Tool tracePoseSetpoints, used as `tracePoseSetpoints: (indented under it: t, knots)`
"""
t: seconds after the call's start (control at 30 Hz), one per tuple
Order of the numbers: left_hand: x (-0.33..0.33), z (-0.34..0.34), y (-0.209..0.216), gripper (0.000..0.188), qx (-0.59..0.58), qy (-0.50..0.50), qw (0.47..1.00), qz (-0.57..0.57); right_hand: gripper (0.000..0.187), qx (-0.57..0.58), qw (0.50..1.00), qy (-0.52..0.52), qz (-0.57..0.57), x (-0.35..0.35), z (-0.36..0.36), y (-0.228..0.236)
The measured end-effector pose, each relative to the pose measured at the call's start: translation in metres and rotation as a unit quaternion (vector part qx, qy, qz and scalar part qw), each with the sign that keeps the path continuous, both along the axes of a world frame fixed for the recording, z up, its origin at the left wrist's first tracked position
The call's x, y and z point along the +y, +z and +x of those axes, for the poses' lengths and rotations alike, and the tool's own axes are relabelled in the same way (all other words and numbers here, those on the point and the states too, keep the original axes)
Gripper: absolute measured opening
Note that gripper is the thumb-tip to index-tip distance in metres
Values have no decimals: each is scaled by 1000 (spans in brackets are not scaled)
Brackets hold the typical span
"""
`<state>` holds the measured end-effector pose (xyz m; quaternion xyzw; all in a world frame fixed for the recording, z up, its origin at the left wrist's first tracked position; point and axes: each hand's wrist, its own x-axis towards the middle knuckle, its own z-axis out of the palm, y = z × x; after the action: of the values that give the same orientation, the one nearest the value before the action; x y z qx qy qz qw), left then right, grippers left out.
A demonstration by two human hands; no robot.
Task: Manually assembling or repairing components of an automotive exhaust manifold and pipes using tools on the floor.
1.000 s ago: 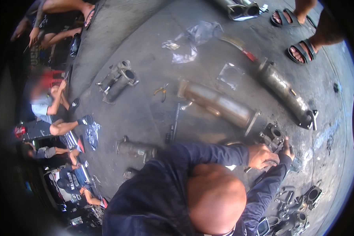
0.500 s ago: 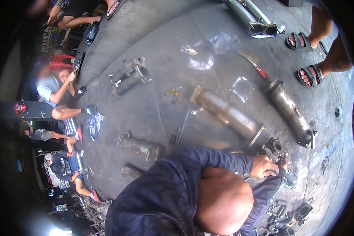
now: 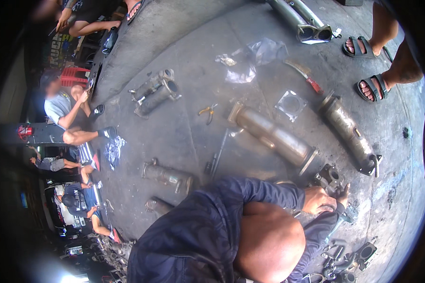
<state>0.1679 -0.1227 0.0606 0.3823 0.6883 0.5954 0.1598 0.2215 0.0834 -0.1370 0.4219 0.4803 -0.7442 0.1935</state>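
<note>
1. Left hand: is showing bent fingers just beside the right hand; whether it is pinching anything cannot be told.
2. Right hand: is reaching to the near side of the fitting (3); its fingers are partly hidden, so their grip cannot be told.
3. Dark grey, flanged metal fitting with a round bore: is sitting just beyond both hands.
4. Teal-grey object: is lying beside the right wrist, partly hidden by the dark sleeve.
5. Long brownish-silver metal cylinder with end flanges: is lying near the fitting, on the grey floor.
6. Dull silver flanged cylinder: is lying farther right.
7. Yellow-handled pliers: are lying left of the brownish-silver cylinder.
8. Co-worker's black-sandalled foot: is standing at upper right.
</note>
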Motion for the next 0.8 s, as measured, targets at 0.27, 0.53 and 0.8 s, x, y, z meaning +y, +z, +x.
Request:
tracePoseSetpoints:
  t: [0.27,0.53,0.8]
  knots:
    - [-4,-3,7,14,-4,19,1000,1,69,-11,992,-115,-54,-1,-1,32]
    - [1,2,6,13,-3,30,999,14,70,-131,989,-29,63,-14,-25,84]
    - [-25,-8,3,24,-6,32,998,-54,67,-34,802,363,474,-52,-27,114]
